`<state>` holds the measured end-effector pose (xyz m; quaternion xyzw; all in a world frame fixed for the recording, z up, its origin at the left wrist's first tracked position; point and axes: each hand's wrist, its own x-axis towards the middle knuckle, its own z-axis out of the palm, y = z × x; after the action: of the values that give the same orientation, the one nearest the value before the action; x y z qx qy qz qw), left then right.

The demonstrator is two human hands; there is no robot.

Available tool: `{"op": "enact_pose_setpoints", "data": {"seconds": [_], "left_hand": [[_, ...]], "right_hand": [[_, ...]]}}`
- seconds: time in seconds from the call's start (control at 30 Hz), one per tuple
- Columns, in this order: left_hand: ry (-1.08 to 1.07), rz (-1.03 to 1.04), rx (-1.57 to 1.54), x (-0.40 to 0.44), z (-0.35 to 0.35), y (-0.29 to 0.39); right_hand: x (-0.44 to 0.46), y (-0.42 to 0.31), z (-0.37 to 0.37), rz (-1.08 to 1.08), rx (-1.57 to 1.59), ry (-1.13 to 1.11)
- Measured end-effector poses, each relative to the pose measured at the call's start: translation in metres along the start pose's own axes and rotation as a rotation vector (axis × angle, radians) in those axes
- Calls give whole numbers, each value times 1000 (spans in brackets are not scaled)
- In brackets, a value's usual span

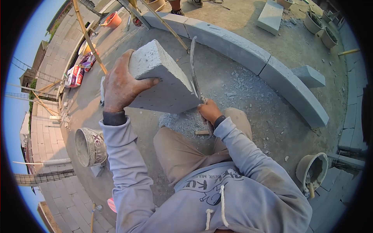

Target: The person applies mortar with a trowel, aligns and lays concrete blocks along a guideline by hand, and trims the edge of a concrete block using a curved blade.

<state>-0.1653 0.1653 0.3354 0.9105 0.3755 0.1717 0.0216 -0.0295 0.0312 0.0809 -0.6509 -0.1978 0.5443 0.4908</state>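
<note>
My left hand [126, 81] grips the upper left end of a pale grey block [167, 87], thumb on its near face and fingers over the far side. The block is tilted above the floor in front of my knees. At its lower right corner, my right hand [210, 111] is closed around a long, thin, curved tool [194, 68], whose upper part rises past the block's right edge. What kind of tool it is, I cannot tell. Pale chips and dust [175, 123] lie under the block.
A curved row of blocks [244, 48] runs from the top to the right. A white bucket [91, 147] stands at the left, another bucket [312, 171] at the lower right. Wooden poles [165, 23] lean at the top, near a person's feet [176, 9].
</note>
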Motion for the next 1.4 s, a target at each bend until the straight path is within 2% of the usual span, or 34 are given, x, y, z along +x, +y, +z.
{"op": "enact_pose_setpoints", "data": {"seconds": [0.1,0.2,0.27,0.4,0.5,0.6,0.7,0.8,0.87,0.93,1.03,1.13,1.23,1.33,1.4], "left_hand": [[-26,-34,-34,0,0,0],[-21,-34,-9,4,-1,-1],[-17,-37,11,0,-1,0],[44,37,-11,4,3,-5],[-2,29,-59,3,3,-6],[16,41,-2,2,2,-5],[23,42,-21,1,3,-5],[27,65,-1,0,3,-5],[0,43,-5,2,2,-5],[4,29,-5,0,2,-4],[28,31,13,-1,0,-1],[22,6,8,-6,1,0],[31,25,-6,0,1,0],[31,17,-34,-1,0,3],[15,-6,-32,-3,-1,2]], "right_hand": [[-36,-40,-3,-221,130,20],[-37,-44,-1,-404,-19,67],[1,6,16,-248,-112,86],[6,6,5,-49,-58,3],[-37,-34,-2,-288,49,38],[-39,-36,2,-519,29,76],[17,36,25,-413,-246,240],[-4,7,-7,13,-58,-17],[-12,6,-10,-53,10,-20],[-22,-25,-14,-171,65,-12],[-14,-43,-14,-442,90,21],[3,-25,2,-105,13,-20],[22,-13,7,38,-155,-25],[10,-25,7,-249,-292,148],[-15,-59,1,-366,-242,171]]}}
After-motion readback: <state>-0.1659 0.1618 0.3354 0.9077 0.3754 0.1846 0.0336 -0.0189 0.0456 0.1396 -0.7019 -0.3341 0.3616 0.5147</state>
